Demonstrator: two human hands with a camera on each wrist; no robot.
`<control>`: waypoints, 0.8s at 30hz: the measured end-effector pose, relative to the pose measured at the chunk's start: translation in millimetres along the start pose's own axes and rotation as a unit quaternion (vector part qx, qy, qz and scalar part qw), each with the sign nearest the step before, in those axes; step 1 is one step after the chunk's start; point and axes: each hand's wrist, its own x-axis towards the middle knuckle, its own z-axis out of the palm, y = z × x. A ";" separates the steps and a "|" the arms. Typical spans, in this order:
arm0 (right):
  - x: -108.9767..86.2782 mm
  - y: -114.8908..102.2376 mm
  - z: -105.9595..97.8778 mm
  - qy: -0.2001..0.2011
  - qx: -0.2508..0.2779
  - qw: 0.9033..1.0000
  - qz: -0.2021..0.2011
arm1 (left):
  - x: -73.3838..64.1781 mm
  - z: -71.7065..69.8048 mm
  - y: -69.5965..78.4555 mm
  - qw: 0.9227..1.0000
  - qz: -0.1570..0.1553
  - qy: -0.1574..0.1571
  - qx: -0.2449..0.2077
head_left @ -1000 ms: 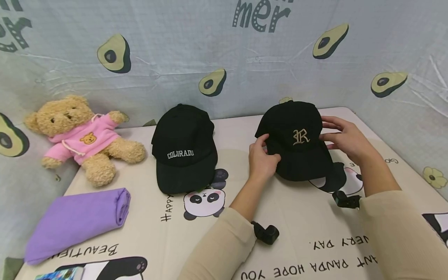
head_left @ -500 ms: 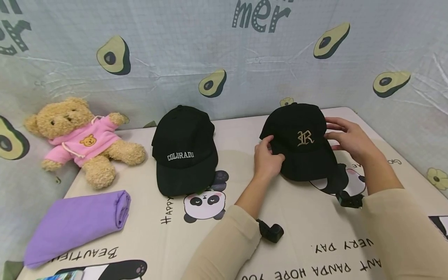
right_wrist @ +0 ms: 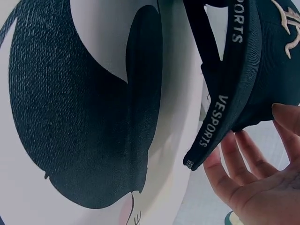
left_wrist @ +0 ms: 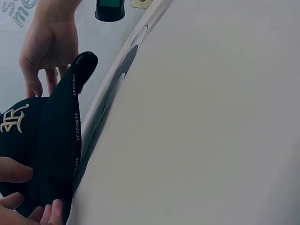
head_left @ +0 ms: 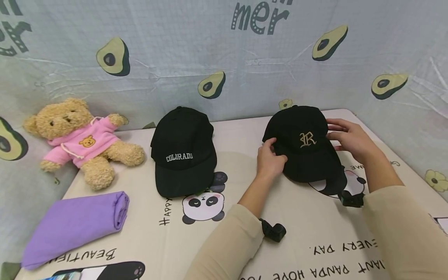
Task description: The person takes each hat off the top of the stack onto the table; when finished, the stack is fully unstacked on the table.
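A black baseball cap with a gold embroidered letter (head_left: 303,146) is between my two hands at the right of the head view. My left hand (head_left: 271,161) grips its left side, thumb on the outer cloth and the other fingers toward the underside, as the left wrist view shows. On the opposite side, my right hand (head_left: 351,140) holds the cap's edge. The right wrist view shows that thumb against the crown and the fingers under the rim. White lettering runs along the brim's edge (right_wrist: 218,117). A second black cap, marked COLORADO (head_left: 183,151), lies to the left.
A teddy bear in a pink hoodie (head_left: 82,140) leans at the back left. In front of it lies a folded purple cloth (head_left: 77,225). Part of a colourful flat item (head_left: 64,276) shows at the bottom left edge. A patterned curtain (head_left: 168,46) borders the printed tablecloth (head_left: 210,249).
Both hands and the cap with the gold letter have shifted slightly to the right, mostly in the first half second. The other cap, bear and purple cloth stay in place.
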 end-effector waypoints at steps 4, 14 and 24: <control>1.0 -0.5 0.5 0.004 0.010 1.000 0.001 | 1.4 0.5 1.0 1.000 -0.003 -0.002 -0.003; -0.4 4.9 0.0 0.008 0.004 1.000 0.001 | 5.1 2.9 0.3 1.000 0.004 -0.010 -0.002; -1.7 19.1 -5.7 0.024 0.007 1.000 0.009 | 8.3 12.4 1.9 0.998 0.027 -0.026 0.048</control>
